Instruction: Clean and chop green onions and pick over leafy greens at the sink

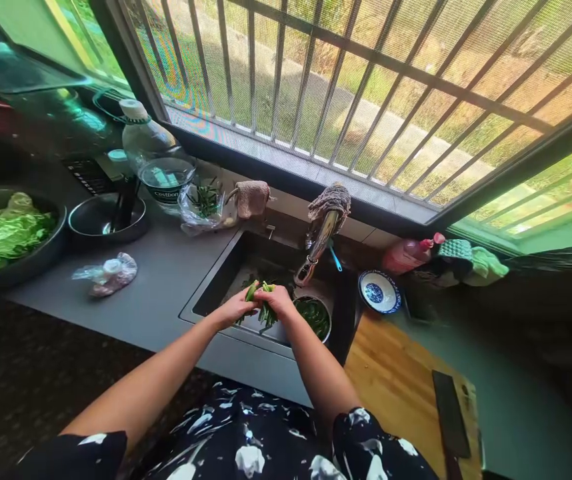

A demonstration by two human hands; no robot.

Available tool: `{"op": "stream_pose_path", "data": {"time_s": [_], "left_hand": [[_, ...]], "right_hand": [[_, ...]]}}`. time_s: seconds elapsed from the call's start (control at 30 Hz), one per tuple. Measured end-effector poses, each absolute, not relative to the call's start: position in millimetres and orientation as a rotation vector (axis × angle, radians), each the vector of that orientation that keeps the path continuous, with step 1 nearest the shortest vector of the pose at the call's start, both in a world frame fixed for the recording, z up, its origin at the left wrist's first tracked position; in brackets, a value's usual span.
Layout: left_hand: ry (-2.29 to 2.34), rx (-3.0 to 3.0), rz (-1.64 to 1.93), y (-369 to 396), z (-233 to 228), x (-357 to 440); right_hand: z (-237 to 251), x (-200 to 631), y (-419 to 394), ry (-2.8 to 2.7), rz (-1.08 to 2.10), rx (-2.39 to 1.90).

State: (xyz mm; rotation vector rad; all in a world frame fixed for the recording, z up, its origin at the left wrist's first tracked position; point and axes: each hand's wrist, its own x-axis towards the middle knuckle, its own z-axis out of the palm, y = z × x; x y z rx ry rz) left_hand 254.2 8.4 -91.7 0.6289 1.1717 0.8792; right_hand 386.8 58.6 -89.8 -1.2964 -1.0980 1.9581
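Observation:
Both hands are held together above the dark sink [216, 275]. My left hand [236, 308] is closed around some green leafy stems [251, 291], whose ends stick up past the fingers. My right hand [278, 301] grips a bunch of leafy greens [267, 317], with the leaves hanging down below it. The fingertips of the two hands meet or nearly meet. Right of them in the sink stands a round bowl [330, 325] holding dark green leaves, partly covered by my right forearm. The metal faucet [322, 235] rises behind, a cloth wrapped over its top.
A cutting board [391, 373] with a cleaver [450, 410] lies to the right, near a blue-and-white plate [380, 291]. On the left are a small plastic bag [116, 275], a black pan [86, 223] and a large pan of lettuce [6, 233]. A barred window [346, 87] is ahead.

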Motion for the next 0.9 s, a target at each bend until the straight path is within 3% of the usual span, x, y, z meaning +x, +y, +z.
{"op": "stream_pose_path", "data": {"time_s": [0.17, 0.4, 0.9], "left_hand": [[1.168, 0.73, 0.864, 9, -96, 252], [1.139, 0.433, 0.875, 5, -90, 237], [1.114, 0.3, 0.877, 12, -95, 243]], "right_hand": [[-93, 382, 57, -1.058, 1.894, -1.329], [-105, 406, 71, -0.939, 1.788, -1.277], [-106, 420, 74, -0.812, 1.991, -1.134]]}}
